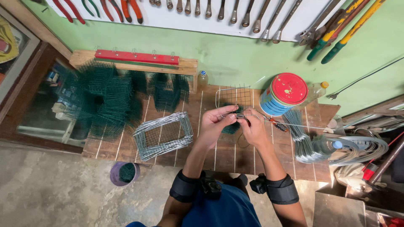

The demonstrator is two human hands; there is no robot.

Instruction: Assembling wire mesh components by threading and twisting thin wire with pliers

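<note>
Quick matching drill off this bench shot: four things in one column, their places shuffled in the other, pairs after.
Things:
1. red-lidded can
2. stack of bare wire frames
3. purple cup
4. spanners

Places:
A. on the floor below the bench edge
B. hanging on the white wall board
C. on the bench to the left of the left hand
D. at the back of the bench, beyond the right hand

Pairs: 1-D, 2-C, 3-A, 4-B

Red-lidded blue tin (283, 95), stacked wire frames (163, 135), green mesh pile (105, 98), purple cup (123, 173), wall-hung wrenches (235, 11).
</note>
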